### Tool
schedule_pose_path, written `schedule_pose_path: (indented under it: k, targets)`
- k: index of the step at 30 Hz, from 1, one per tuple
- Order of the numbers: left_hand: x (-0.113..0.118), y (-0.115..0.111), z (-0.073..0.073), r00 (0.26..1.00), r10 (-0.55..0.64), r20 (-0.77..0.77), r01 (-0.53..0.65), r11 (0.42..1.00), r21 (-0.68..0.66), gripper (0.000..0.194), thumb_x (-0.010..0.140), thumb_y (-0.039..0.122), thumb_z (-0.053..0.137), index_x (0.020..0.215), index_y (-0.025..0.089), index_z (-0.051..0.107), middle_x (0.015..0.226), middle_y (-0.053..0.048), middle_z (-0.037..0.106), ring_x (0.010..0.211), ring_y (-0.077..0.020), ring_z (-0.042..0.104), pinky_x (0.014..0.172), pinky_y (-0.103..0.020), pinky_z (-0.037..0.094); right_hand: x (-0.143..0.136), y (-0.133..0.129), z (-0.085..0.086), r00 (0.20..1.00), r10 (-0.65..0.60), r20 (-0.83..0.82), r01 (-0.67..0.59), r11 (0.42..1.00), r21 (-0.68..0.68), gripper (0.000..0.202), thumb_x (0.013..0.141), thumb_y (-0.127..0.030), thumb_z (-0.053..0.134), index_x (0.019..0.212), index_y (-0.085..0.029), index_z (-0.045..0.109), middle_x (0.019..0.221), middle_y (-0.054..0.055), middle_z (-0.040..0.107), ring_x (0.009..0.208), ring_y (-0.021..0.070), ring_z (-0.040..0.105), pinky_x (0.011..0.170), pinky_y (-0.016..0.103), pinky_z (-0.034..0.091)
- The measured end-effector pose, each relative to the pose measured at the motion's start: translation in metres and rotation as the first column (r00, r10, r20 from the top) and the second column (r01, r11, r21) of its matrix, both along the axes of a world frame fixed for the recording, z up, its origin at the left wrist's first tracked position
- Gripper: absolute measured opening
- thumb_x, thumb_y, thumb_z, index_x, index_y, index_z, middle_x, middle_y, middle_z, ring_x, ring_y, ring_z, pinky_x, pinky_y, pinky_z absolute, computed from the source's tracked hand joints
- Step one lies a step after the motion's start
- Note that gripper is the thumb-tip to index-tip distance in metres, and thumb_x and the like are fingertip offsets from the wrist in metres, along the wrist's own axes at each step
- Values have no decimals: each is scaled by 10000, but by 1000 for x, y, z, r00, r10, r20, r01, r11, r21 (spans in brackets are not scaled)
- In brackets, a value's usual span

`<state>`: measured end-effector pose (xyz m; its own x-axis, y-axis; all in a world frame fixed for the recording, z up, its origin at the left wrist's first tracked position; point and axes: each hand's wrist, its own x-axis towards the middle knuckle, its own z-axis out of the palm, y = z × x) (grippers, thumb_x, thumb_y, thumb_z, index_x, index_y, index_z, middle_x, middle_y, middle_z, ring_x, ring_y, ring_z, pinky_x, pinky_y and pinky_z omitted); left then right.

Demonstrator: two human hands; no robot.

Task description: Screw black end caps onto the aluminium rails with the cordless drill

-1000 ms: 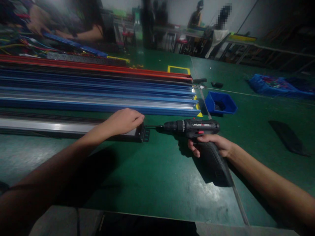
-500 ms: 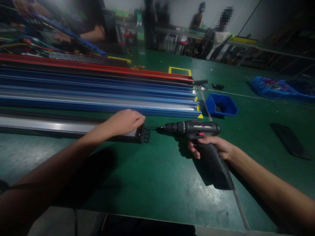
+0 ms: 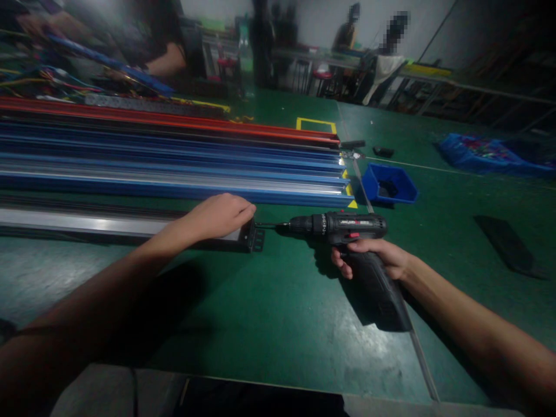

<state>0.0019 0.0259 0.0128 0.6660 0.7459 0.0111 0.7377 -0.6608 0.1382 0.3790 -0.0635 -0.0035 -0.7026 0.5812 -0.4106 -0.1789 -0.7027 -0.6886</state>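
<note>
My right hand (image 3: 369,258) is wrapped round the handle of a black power drill (image 3: 356,226), which points left. Its long thin bit (image 3: 271,224) reaches the end of a long black and silver bar (image 3: 99,221). Over that end lies my left hand (image 3: 223,215), closed on the bar with the fingertips at its end piece. A small slotted black bracket (image 3: 259,240) sticks out from the bar's end, just below the bit. Whether the bit meets a screw is too small to tell.
Beyond the bar lie several blue profiles (image 3: 174,168) and a red one (image 3: 174,116). A blue bin (image 3: 391,184) with dark parts stands right of them. Farther right are blue trays (image 3: 486,152) and a black flat piece (image 3: 506,246). Across the table a person's arms (image 3: 167,61) handle a blue strip.
My hands and the drill hold nearly the same place. Across the table, the blue strip in the other person's hands has shifted slightly left and down.
</note>
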Motion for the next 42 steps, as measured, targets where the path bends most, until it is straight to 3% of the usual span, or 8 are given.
schedule_pose_path:
  k: [9,22,42]
  targets:
    - [-2,1,-2,1000,-19,16,19,1000,-5,459,1037,411,324,790,216,657,858,-65,732,746,-196,628,636,-321,350,0,0,-1,1000,26,6,-27,998,52,309,906,-335,765,1046,-61,731,954,103,735,790,151,714,766,268,588]
    - [-2,0,0,1000,-14,26,15,1000,-25,432,1028,398,334,765,221,626,792,-56,681,707,-202,577,631,-332,301,0,0,1,1000,16,-3,-16,1000,26,286,901,-315,771,1020,-56,746,920,97,738,762,143,712,740,250,595]
    - [-6,5,-8,999,-20,-28,20,1000,-8,522,1059,444,256,868,205,679,932,-71,749,822,-217,659,685,-337,368,-1,0,0,1000,7,4,-7,1000,28,259,895,-299,767,989,-59,753,884,88,736,721,134,700,709,245,591]
